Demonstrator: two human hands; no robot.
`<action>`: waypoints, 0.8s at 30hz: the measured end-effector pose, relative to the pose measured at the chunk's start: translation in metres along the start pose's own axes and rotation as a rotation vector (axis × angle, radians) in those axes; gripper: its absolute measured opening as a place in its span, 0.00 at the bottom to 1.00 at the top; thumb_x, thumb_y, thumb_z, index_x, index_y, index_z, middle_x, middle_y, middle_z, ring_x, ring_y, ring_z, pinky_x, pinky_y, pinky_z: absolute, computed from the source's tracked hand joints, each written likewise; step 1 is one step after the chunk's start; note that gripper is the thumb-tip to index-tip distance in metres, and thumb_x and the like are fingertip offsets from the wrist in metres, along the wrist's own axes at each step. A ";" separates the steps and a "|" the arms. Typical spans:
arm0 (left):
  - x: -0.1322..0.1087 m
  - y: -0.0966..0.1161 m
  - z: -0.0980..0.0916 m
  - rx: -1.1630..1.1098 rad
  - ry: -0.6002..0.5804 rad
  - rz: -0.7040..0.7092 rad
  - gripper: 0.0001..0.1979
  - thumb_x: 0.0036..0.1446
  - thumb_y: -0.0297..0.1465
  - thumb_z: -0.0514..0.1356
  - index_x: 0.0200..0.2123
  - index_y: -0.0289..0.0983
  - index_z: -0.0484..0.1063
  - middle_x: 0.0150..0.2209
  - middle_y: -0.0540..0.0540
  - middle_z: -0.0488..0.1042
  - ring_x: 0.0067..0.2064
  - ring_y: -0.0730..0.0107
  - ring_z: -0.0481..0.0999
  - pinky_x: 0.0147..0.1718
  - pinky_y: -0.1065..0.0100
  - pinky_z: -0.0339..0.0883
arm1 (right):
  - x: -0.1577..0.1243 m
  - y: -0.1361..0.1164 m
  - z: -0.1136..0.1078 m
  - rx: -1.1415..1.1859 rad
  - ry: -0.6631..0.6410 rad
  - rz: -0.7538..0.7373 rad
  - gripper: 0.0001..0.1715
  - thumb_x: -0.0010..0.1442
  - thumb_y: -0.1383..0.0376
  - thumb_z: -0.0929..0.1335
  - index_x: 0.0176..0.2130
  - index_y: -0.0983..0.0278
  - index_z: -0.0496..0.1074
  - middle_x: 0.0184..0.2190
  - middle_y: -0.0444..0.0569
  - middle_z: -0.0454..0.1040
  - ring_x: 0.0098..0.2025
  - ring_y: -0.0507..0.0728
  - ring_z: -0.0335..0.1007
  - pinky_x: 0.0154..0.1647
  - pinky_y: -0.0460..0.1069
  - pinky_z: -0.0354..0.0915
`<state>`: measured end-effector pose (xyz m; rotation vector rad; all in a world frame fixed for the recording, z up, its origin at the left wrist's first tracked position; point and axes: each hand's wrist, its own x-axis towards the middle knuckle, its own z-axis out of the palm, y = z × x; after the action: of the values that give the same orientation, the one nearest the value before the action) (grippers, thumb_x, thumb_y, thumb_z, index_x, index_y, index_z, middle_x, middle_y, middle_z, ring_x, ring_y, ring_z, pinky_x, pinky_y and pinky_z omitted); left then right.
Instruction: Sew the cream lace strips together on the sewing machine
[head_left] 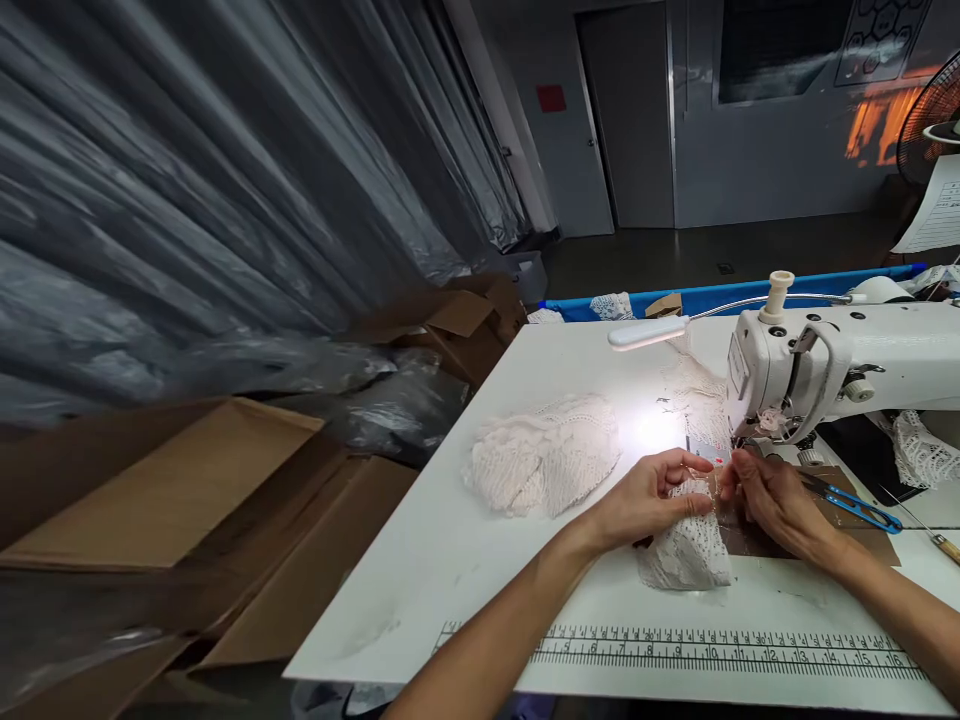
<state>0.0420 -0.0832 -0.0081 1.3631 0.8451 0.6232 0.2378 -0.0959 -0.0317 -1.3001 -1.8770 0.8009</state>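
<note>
Two states we logged: left hand (660, 490) was half curled, holding lace (690, 550); right hand (772, 497) was pinched beneath the machine (765, 370), contents indiscernible.

A grey curtain (247, 170) spans the left side, with open cardboard boxes (165, 490) at near left. The grey far wall (757, 165) carries a door (634, 120), a red square (551, 98) to the door's left and a dark panel (776, 55) to its right; a dark floor (697, 255) meets its base. At far right, orange light (881, 125) falls beside a fan (924, 125).
</note>
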 end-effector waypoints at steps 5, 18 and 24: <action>-0.003 0.000 0.002 0.043 -0.073 0.025 0.22 0.52 0.38 0.65 0.47 0.34 0.68 0.27 0.54 0.66 0.26 0.79 0.61 0.26 0.72 0.56 | 0.004 0.001 -0.009 0.309 -0.190 0.256 0.35 0.58 0.36 0.58 0.35 0.63 0.68 0.17 0.42 0.65 0.19 0.51 0.60 0.23 0.48 0.60; -0.002 -0.006 0.003 0.147 0.008 0.000 0.23 0.54 0.39 0.63 0.50 0.34 0.64 0.31 0.48 0.74 0.29 0.74 0.67 0.28 0.70 0.59 | 0.009 -0.004 -0.023 0.432 -0.454 0.369 0.26 0.54 0.44 0.69 0.36 0.64 0.70 0.26 0.46 0.68 0.23 0.49 0.61 0.17 0.43 0.58; 0.000 -0.011 0.002 0.124 0.005 -0.008 0.26 0.54 0.43 0.63 0.50 0.34 0.62 0.29 0.48 0.74 0.26 0.76 0.64 0.25 0.70 0.55 | 0.000 -0.012 -0.027 0.099 -0.411 0.023 0.17 0.61 0.53 0.66 0.44 0.62 0.70 0.24 0.42 0.64 0.24 0.50 0.60 0.23 0.46 0.58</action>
<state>0.0424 -0.0860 -0.0187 1.4697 0.9057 0.5757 0.2543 -0.0973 -0.0073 -1.1609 -2.1054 1.2310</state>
